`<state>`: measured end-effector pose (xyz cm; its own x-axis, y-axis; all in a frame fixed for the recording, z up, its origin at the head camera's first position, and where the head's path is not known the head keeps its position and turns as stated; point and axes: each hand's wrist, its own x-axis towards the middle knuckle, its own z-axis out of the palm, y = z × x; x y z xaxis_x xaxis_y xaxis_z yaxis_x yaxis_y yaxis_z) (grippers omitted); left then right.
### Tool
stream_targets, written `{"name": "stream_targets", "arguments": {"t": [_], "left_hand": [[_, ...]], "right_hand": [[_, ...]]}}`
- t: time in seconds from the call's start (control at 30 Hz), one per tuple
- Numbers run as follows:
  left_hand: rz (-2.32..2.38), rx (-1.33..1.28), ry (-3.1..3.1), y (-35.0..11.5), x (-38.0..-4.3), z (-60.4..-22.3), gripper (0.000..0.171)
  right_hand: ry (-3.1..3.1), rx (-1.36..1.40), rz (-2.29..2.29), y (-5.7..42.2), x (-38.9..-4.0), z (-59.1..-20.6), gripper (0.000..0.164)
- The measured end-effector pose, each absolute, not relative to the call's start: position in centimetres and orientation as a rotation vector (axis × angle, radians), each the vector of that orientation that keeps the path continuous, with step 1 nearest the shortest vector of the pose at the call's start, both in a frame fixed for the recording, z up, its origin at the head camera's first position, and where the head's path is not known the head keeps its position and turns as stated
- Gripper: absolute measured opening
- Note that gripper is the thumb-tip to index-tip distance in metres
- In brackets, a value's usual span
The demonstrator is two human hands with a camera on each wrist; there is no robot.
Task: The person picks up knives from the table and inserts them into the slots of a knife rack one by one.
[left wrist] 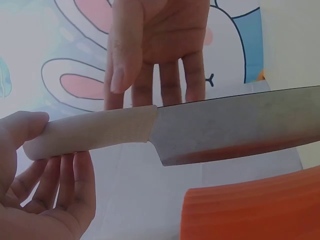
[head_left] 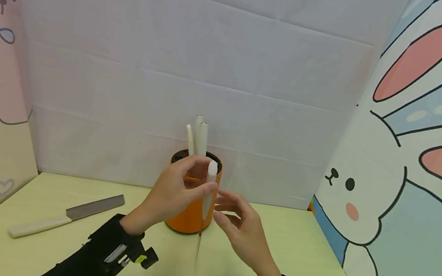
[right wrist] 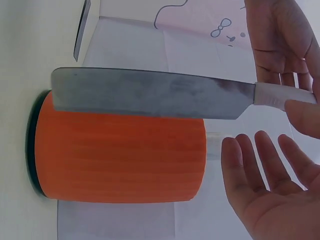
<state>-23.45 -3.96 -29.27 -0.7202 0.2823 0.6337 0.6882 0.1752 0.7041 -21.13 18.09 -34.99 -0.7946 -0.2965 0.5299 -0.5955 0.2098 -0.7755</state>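
L hand (head_left: 173, 192) pinching 1 knife (right wrist: 150, 92) by handle (left wrist: 97, 132), blade down, R hand (head_left: 243, 228) relaxed, empty, nr handle, orange pot (head_left: 186, 220) behind

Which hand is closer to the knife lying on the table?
Left. The left hand holds a second knife, off to the right of the lying knife; the right hand is farther right, past the left one.

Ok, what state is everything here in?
Held knife, upright, blade down
Left hand, gripping that knife
Right hand, fingers loosely spread, beside that knife, holding nothing
Orange holder, standing upright
White handles, sticking up from the holder
Other knife, lying flat on the table
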Motion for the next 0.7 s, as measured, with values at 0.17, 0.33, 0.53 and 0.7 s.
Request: {"name": "stream_targets", "arguments": {"t": [0.17, 0.33, 0.53, 0.7], "left_hand": [[-1.512, -0.901, -2.133, -4.9, -23.9, -26.5, 0.042], [-1.459, -0.900, -2.134, -5.6, -24.8, -23.3, 0.043], [-1.412, -0.877, -2.143, -6.4, -26.0, -19.9, 0.043], [-1.418, -0.871, -2.144, -7.2, -27.0, -18.2, 0.042]], "right_hand": [[-2.260, 0.802, 1.581, 19.0, -21.3, -35.1, 0.044], [-2.295, 0.753, 1.545, 19.6, -21.5, -35.4, 0.042], [-2.327, 0.742, 1.514, 20.0, -21.5, -35.7, 0.042], [-2.349, 0.724, 1.492, 20.3, -21.6, -35.9, 0.042]]}}
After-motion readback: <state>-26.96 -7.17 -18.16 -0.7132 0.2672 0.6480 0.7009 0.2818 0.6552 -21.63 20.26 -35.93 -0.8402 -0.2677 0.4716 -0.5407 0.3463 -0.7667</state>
